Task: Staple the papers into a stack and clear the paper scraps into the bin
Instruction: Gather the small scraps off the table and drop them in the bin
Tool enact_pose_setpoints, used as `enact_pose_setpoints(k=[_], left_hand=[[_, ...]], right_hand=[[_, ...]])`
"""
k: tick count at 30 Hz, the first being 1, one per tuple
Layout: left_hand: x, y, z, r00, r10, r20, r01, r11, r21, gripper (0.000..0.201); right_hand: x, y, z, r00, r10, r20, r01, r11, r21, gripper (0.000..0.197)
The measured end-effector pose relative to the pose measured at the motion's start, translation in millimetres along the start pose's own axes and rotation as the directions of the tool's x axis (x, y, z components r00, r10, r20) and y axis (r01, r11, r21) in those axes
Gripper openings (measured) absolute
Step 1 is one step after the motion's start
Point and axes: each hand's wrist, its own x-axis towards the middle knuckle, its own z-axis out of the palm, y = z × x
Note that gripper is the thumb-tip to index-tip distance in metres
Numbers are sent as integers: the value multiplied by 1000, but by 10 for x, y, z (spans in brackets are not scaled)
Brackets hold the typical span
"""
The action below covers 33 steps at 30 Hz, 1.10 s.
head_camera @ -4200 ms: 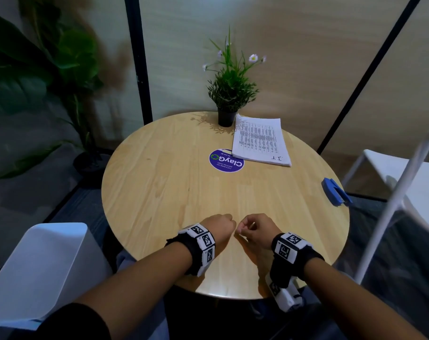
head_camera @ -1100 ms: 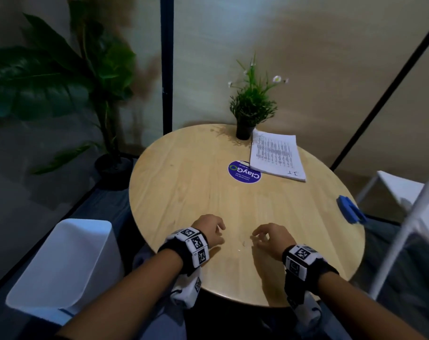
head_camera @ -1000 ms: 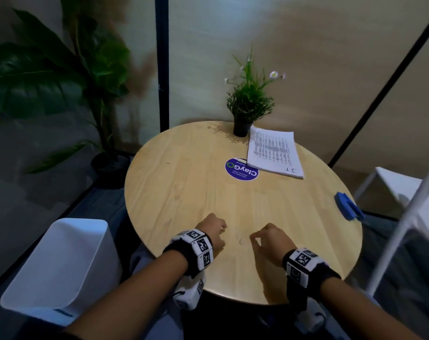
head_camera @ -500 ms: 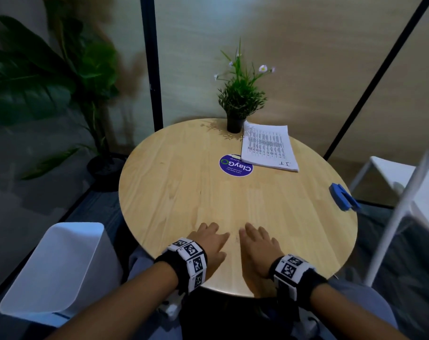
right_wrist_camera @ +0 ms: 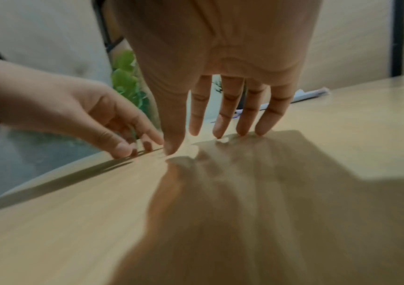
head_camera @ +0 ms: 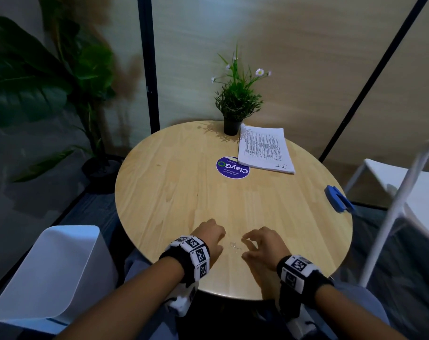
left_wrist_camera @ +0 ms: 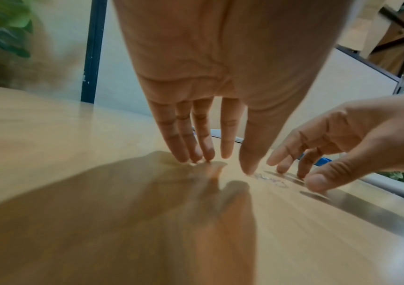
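A few tiny pale paper scraps (head_camera: 234,246) lie near the front edge of the round wooden table (head_camera: 174,192). They sit between my left hand (head_camera: 211,235) and my right hand (head_camera: 257,241). Both hands stand on their fingertips beside the scraps and hold nothing. In the left wrist view my left hand (left_wrist_camera: 208,154) touches the wood, with the scraps (left_wrist_camera: 270,178) just to its right. My right hand (right_wrist_camera: 220,125) does the same in the right wrist view. The printed paper stack (head_camera: 265,149) lies at the far right. A blue stapler (head_camera: 337,198) sits at the right edge.
A white bin (head_camera: 49,273) stands on the floor to the front left of the table. A small potted plant (head_camera: 235,104) sits at the back beside the papers, with a round purple sticker (head_camera: 232,167) in front of it. A white chair (head_camera: 404,187) stands at the right.
Half a second ago both hands lay flat and close together near the front edge. Now they are raised onto their fingertips and a little apart, with the scraps showing between them.
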Motion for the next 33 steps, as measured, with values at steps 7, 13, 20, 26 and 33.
enact_pose_setpoints(k=[7, 13, 20, 26, 33], left_hand=[[183, 145, 93, 998, -25, -60, 18, 994, -106, 22], [248, 221, 93, 997, -75, -32, 67, 976, -208, 14], [187, 52, 64, 993, -63, -103, 26, 944, -329, 24], [164, 55, 91, 995, -44, -95, 13, 952, -306, 18], [234, 51, 12, 998, 63, -7, -63, 987, -147, 39]], right_hand=[[153, -9, 89, 991, 128, 30, -131, 936, 327, 12], [259, -65, 98, 993, 119, 25, -120, 923, 366, 12], [264, -41, 32, 994, -2, 107, -39, 924, 381, 25], [274, -68, 29, 994, -9, 113, -35, 925, 378, 17], [242, 85, -54, 992, 19, 128, -63, 935, 349, 33]])
